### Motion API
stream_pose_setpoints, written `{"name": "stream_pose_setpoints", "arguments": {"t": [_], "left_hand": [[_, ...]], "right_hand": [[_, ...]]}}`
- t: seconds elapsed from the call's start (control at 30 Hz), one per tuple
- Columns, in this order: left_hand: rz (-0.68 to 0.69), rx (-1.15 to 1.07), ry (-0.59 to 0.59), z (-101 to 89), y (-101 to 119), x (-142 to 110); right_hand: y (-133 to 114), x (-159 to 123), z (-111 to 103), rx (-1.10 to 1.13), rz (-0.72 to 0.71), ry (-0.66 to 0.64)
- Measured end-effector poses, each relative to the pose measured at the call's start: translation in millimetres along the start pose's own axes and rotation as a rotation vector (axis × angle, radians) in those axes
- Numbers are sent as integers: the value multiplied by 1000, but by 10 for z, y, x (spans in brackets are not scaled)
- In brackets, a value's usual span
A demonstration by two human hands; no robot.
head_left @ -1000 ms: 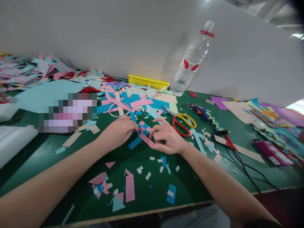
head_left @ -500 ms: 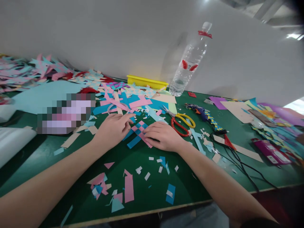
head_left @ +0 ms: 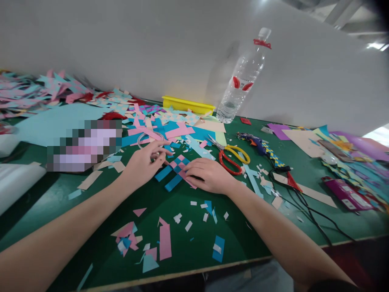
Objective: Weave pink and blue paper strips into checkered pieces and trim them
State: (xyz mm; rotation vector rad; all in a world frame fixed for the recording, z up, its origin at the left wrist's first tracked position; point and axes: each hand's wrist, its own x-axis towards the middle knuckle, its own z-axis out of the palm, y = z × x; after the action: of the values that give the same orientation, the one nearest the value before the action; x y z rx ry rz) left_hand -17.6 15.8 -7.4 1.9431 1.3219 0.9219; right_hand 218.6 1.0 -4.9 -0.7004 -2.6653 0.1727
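Note:
A small weave of blue and pink paper strips (head_left: 178,165) lies on the green table between my hands, loose blue ends pointing toward the lower left. My right hand (head_left: 208,174) rests on its right side, fingers together and closed on that edge. At its upper left corner hovers my left hand (head_left: 145,163), fingers bent but apart; whether a fingertip touches the paper I cannot tell. Just beyond my left hand is a roll of clear tape (head_left: 142,140), partly covered. Scissors (head_left: 230,157) with one red and one yellow handle lie open-bladed beyond my right hand.
Paper scraps (head_left: 165,239) are scattered along the front of the green table (head_left: 121,269). A water bottle (head_left: 240,85) stands against the grey partition, near a yellow tray (head_left: 188,105). To the right lie dark cords (head_left: 313,215) and a purple box (head_left: 348,194). Heaped strips (head_left: 45,89) fill the back left.
My left hand has shifted slightly up and its fingers have spread a little. The weave has turned slightly, showing more of its blue ends. My right hand stays nearly still.

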Motion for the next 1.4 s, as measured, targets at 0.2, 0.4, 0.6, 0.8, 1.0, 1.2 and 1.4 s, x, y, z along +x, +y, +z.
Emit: {"name": "stream_pose_setpoints", "arguments": {"t": [0.2,0.4,0.6,0.8,1.0,1.2,1.4], "left_hand": [[-86,-417,-15,38,11,17],[-219,-721,-50,80,115,-10],[-262,-871,-61,45,200,-13],[-195,-1030,-125,11,217,-25],[-132,-1016,-88,10,225,-26],[13,-716,89,51,130,-7],[-117,-548,-47,63,142,-22]], "right_hand": [[-23,-12,-22,21,44,-7],[-68,4,-25,3,61,33],[-130,28,-11,-29,146,52],[-198,58,48,-73,213,77],[-194,39,39,21,376,289],[-170,62,-48,738,609,582],[-149,113,2,1227,750,571]]}}
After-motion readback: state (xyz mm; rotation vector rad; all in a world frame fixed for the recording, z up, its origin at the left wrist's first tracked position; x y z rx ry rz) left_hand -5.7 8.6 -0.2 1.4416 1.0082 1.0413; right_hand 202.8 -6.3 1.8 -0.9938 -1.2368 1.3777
